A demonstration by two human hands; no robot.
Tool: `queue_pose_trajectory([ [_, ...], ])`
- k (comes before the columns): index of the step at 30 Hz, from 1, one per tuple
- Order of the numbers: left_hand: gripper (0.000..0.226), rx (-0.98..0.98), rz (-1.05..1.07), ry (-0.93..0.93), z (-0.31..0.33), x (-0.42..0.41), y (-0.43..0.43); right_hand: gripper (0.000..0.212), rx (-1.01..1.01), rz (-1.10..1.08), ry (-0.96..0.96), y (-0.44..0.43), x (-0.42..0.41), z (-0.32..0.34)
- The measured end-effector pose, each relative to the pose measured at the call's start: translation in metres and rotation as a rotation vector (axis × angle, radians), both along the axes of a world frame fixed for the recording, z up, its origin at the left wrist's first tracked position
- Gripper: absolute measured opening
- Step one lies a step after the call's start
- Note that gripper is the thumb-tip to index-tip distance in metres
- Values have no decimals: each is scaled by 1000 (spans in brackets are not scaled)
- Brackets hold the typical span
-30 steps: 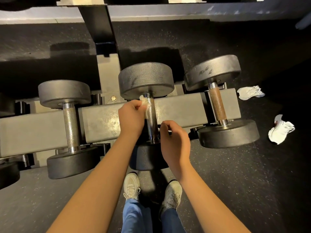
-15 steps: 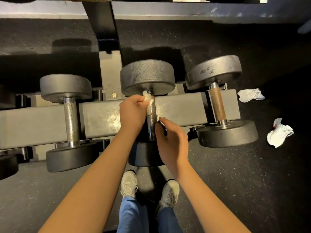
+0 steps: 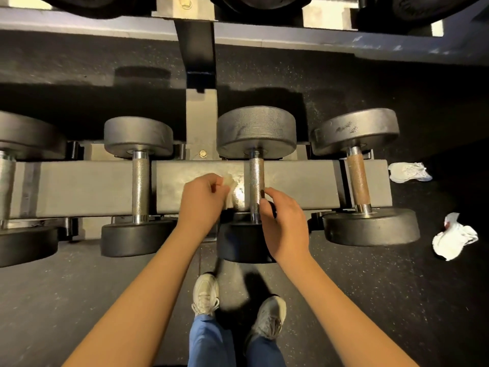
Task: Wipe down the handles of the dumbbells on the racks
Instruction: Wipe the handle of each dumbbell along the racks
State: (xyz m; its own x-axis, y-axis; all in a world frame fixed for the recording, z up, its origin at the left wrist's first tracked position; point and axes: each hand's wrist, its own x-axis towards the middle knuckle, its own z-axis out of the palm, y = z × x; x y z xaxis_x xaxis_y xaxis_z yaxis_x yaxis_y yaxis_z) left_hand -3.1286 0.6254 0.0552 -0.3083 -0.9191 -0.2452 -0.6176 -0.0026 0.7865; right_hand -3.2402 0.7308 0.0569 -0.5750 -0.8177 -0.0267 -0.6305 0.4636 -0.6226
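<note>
A wipe (image 3: 228, 181) is being pinched in the left hand (image 3: 202, 202) beside the dumbbell handle (image 3: 256, 176). The handle is being touched by the curled right hand (image 3: 284, 223); grip cannot be determined.

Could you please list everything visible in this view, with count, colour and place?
lower-rack dumbbells: four, dark grey, side by side on the lower tier; leftmost cut off.
middle handle: one, silver, third from left.
rusty handle: one, brown, on the rightmost dumbbell.
rack beam: one, grey, under the handles.
upper-tier dumbbells: count unclear, dark, top edge.
floor: one, black, speckled.
crumpled wipes: two, white, on the floor at right.
wipe: one, pale, blurred, left of the middle handle.
shoes: two, off-white, bottom centre.
trousers: one pair, blue, bottom edge.
left hand: one, holds the wipe.
right hand: one, at the middle handle's near end; grip unclear.
</note>
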Motion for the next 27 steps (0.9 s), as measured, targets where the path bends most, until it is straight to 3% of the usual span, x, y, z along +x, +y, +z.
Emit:
queue_pose_trajectory([
  [6, 12, -154, 193, 17, 20, 63, -29, 37, 10, 296, -87, -51, 20, 18],
  [10, 21, -297, 314, -147, 1, 102, -64, 41, -40, 433, -87, -100, 50, 23],
  [17, 16, -186, 282, -91, -21, 111, -102, 51, 6, 519, -91, -178, 91, 9],
  [21, 30, -157, 181, -111, -28, 125, -97, 53, 24, 473, -131, -176, 103, 0],
  [27, 34, -116, 164, -48, -27, 132, -85, 51, 47, 477, -154, -175, 102, 3],
])
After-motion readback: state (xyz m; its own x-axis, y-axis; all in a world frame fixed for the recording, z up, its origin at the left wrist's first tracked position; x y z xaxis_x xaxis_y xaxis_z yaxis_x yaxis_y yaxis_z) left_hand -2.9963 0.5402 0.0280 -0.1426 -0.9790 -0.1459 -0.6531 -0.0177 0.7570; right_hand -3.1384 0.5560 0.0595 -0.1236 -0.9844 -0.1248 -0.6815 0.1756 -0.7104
